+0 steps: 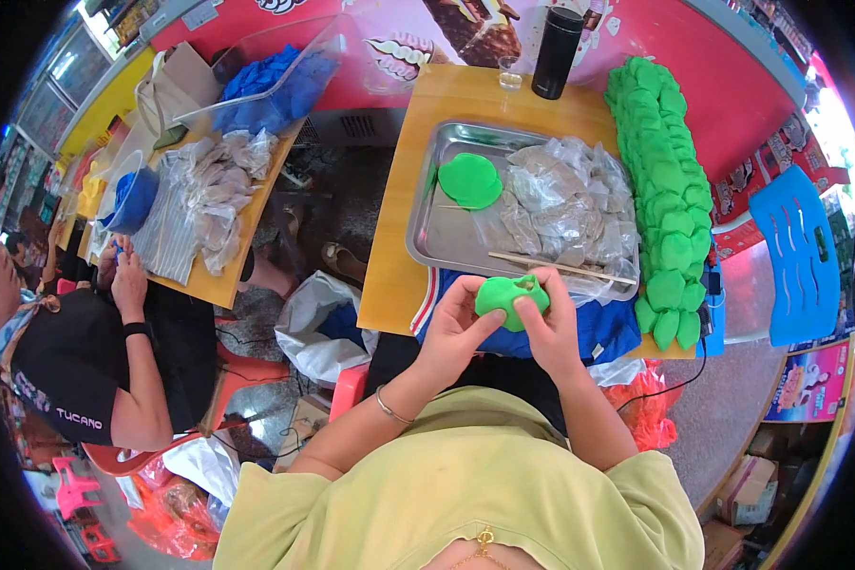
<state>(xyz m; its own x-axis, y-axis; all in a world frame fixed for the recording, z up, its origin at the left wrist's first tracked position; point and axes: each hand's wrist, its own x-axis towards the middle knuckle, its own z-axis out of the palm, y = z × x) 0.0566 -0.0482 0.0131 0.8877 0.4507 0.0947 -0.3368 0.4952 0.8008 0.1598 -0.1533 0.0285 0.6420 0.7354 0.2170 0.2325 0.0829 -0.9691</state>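
Between both my hands, just past the near edge of the tray, is a soft bright-green piece with a pinched opening in its top (505, 296). My left hand (458, 321) grips its left side, thumb pressed on the front. My right hand (553, 323) pinches the right side, fingers behind it and thumb in front. A metal tray (426, 223) lies beyond, bearing flat round green pieces (470, 181), crumpled clear plastic bags (568, 195) with brownish contents, and a pair of wooden chopsticks (560, 268) across its near side.
Overlapping green pieces form a long pile (673, 204) along the table's right edge. A black bottle (557, 52) and a small clear cup (509, 76) stand at the back. At left, a co-worker (76, 361) works beside a table with a bin of blue pieces (275, 90). A blue chair (796, 256) stands right.
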